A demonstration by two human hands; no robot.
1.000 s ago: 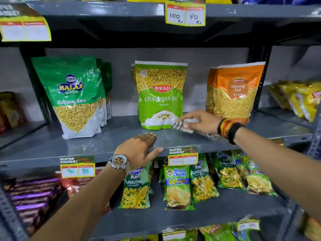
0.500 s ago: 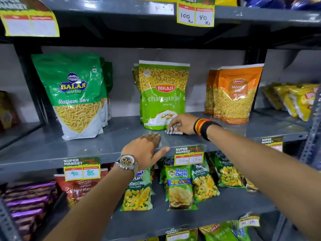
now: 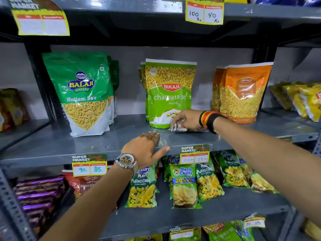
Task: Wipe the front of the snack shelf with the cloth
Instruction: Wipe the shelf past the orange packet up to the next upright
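The grey metal snack shelf (image 3: 97,143) runs across the middle of the view. My right hand (image 3: 186,119) presses a small checked cloth (image 3: 178,128) flat on the shelf board, right in front of the green Bikaji pouch (image 3: 169,94). The cloth is mostly hidden under my fingers. My left hand (image 3: 145,147), with a watch on the wrist, rests palm down on the shelf's front edge, fingers spread, holding nothing.
A green Balaji Ratlami Sev pouch (image 3: 83,94) stands at the left, orange Moong Dal pouches (image 3: 243,93) at the right. Price tags (image 3: 194,154) hang on the front lip. Small chip bags (image 3: 184,186) fill the shelf below. Another shelf (image 3: 121,6) overhangs above.
My right hand has slid the cloth leftward along the shelf, from near the orange pouches to in front of the green Bikaji pouch. My left hand has stayed on the edge.
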